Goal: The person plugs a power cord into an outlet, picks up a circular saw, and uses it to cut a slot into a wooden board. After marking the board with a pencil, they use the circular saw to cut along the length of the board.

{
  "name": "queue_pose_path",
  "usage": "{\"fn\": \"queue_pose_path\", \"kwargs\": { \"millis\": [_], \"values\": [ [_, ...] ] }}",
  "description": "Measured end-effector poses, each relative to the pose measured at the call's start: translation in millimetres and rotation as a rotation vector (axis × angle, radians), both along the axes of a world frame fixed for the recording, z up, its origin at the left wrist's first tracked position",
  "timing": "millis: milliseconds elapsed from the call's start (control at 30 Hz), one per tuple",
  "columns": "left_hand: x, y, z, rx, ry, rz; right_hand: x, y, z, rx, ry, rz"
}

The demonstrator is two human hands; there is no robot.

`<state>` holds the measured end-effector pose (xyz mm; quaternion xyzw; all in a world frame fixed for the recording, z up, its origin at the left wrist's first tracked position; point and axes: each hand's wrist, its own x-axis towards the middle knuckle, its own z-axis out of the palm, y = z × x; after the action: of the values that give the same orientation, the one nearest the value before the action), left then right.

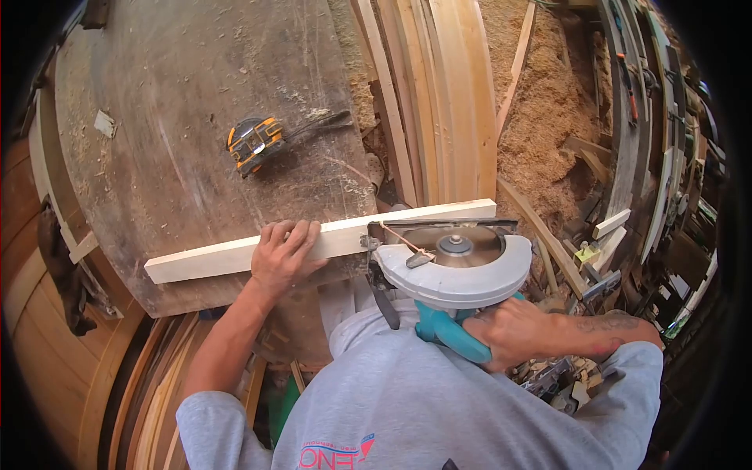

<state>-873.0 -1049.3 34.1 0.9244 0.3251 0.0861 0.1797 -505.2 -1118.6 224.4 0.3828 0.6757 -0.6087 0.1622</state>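
A pale squared length of wood (204, 256) lies slantwise near the workbench edge, its right end jutting past the bench. My left hand (282, 254) grips it from above, fingers bent over its top and the thumb toward the saw. My right hand (505, 333) is closed around the teal handle of a circular saw (454, 280). The saw's round blade and grey guard face up toward me, and its base plate is beside the wood, right of my left hand. Whether the blade touches the wood cannot be made out. A cord is tied at the guard.
On the workbench (172, 172) sits a yellow and black tape measure (256, 146). Long planks (450, 102) are stacked beyond the bench, next to a heap of sawdust (540, 141). Offcuts and loose boards lie at the right, and curved wooden panels (59, 345) stand at the left.
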Motion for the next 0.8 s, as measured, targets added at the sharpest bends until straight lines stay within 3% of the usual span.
{"fn": "queue_pose_path", "kwargs": {
  "millis": [800],
  "values": [
    [2.1, 0.7, 3.9, -0.050, -0.050, 0.021, -3.4, 2.5, 3.5, -0.005, -0.033, -0.008]
  ]
}}
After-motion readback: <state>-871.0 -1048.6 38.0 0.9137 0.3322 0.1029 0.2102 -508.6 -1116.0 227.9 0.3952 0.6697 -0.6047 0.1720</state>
